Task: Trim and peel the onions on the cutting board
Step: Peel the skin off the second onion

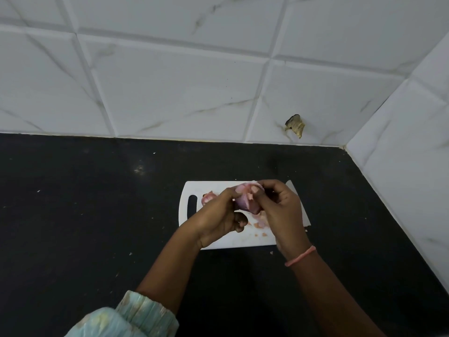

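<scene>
Onion (245, 201): pale pink, partly peeled, held above the far half of the cutting board between both hands; a loose flap of skin stands out from its upper side.

Left hand (218, 215): grips the onion from the left, thumb and forefinger curled on it, remaining fingers (240, 221) folded under toward the palm.

Right hand (281, 207): holds the onion from the right, fingers bent over its top and pinching at the skin. A pink band (301, 256) circles the wrist.

Second onion (209, 198): reddish, lying on the board just left of the held one, partly hidden behind the left hand.

Peel scraps (261, 227): small pink pieces scattered on the board below the hands.

Cutting board (194, 188): white, rectangular, slot handle (192, 206) at its left end, lying flat on the counter.

Counter (85, 215): black, speckled with small pale flecks.

Sleeve (136, 317): light green, patterned, on the left arm at the lower edge.

Wall (170, 81): white marbled tiles behind and to the right of the counter, with a chipped brownish patch (295, 126) low on the back wall.
</scene>
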`<state>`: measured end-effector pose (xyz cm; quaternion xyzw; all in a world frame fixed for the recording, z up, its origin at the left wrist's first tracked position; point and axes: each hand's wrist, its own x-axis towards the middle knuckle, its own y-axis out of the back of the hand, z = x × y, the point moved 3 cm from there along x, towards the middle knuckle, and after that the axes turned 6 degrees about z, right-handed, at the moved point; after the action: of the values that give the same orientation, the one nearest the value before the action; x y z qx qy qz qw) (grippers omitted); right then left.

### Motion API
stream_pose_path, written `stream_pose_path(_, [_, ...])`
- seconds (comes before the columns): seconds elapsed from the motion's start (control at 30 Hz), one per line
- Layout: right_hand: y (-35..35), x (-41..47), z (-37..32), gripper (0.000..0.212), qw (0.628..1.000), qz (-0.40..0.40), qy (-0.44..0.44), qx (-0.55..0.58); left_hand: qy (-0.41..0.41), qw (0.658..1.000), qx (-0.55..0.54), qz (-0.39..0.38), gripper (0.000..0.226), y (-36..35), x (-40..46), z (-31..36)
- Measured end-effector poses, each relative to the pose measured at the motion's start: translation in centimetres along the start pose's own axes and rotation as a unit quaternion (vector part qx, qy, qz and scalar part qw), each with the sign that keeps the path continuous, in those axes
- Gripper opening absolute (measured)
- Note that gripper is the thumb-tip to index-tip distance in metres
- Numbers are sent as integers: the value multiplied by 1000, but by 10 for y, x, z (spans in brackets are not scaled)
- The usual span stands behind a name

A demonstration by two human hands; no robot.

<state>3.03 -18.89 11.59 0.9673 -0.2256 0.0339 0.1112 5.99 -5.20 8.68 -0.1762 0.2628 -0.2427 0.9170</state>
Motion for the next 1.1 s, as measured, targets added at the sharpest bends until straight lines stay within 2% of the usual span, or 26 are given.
stream_pose_path(0.2, [4,3,-6,10,994,-73,-64,57,9,999,-19,34,46,0,2,-6])
stream_pose_path(0.3, [6,3,-6,23,985,-77,-116,104,-3,998,-32,50,39,1,4,-8])
stream_pose_path(0.37, [5,4,-6,19,992,-81,-80,51,-26,998,-10,57,34,0,4,-8])
stream_pose_path(0.47, [5,5,-5,7,997,-42,36,-56,-47,997,18,54,35,-6,3,-8])
stream_pose_path(0.53, [4,6,-5,11,990,-7,98,-99,-47,997,18,59,36,-9,3,-9])
stream_pose_path(0.6, [4,7,-4,15,987,-8,119,-106,-37,997,-3,61,37,-10,4,-10])
stream_pose_path(0.67, [5,9,0,12,991,-44,97,-78,-10,998,-33,58,39,-8,6,-10])
stream_pose_path(0.77, [8,11,6,7,994,-106,-3,23,18,998,-37,43,45,-4,6,-11])
stream_pose_path(0.83, [10,11,6,14,986,-127,-62,92,28,999,-32,33,51,-3,6,-12])
stream_pose_path(0.9, [11,11,4,27,980,-148,-78,106,30,999,-24,27,56,-3,6,-13])
stream_pose_path(0.93, [10,11,2,29,981,-158,-70,87,30,999,-21,27,57,-4,6,-14])
stream_pose_path(1.0, [9,11,-1,18,988,-155,-10,-7,29,999,-16,35,57,-4,6,-14])
stream_pose_path(1.1, [4,10,-4,10,986,-110,86,-95,27,998,-6,50,55,-5,5,-14])
